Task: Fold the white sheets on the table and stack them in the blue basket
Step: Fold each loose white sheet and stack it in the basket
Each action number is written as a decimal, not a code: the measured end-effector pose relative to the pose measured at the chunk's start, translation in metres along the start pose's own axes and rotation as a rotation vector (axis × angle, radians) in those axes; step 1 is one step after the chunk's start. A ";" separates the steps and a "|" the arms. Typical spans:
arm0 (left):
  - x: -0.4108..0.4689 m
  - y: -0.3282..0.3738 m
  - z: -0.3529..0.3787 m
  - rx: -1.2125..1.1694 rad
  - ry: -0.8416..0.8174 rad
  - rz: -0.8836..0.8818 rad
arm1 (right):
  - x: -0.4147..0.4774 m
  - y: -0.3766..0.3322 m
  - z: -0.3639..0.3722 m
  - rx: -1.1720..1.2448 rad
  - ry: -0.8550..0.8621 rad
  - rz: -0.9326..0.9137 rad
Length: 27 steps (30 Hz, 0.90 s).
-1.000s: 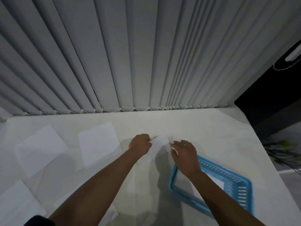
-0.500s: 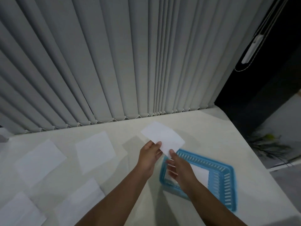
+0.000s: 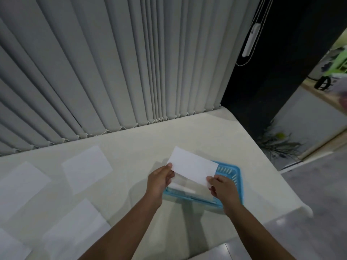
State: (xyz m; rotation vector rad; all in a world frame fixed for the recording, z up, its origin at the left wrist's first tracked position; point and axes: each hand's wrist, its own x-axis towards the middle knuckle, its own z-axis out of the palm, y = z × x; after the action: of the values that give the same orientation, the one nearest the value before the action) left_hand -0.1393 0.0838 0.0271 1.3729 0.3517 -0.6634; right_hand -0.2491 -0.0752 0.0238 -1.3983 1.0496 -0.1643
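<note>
While both hands pinch only the near corners of the folded sheet, the likeliest slip, as I judge it, is the paper sagging or springing open at its fold on the way down, so that it lands askew or half over the rim instead of flat on the stack. The left hand, at lower centre of the frame, grips the sheet's lower left corner between thumb and fingers; the right hand, just right of it, is closed on the lower right corner. Between them the sheet is held taut and tilted, its far edge raised, and it hangs in the air directly above the blue basket, not touching it. Inside the basket, under the held sheet, lies what looks like white paper already placed, though shadow blurs how neatly it is stacked. A second risk is releasing one corner sooner than the other, which would let the sheet swing and catch the slotted wall. Further left on the desk, well apart from the basket, several unfolded sheets lie flat and wait their turn. Beyond the desk, across the upper frame, hang grey vertical blinds.
</note>
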 end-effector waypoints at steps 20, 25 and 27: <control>0.038 -0.020 -0.023 1.416 -0.008 0.380 | 0.003 0.015 -0.017 -0.235 0.116 -0.039; 0.041 -0.019 -0.024 1.426 -0.023 0.366 | 0.001 0.015 -0.014 -0.185 0.116 -0.012; 0.041 -0.017 -0.026 1.391 -0.037 0.363 | 0.001 0.016 -0.012 -0.184 0.124 -0.013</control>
State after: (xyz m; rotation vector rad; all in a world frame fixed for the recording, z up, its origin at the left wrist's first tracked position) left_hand -0.1144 0.0989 -0.0159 2.6350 -0.5230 -0.6131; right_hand -0.2640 -0.0813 0.0120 -1.5767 1.1826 -0.1690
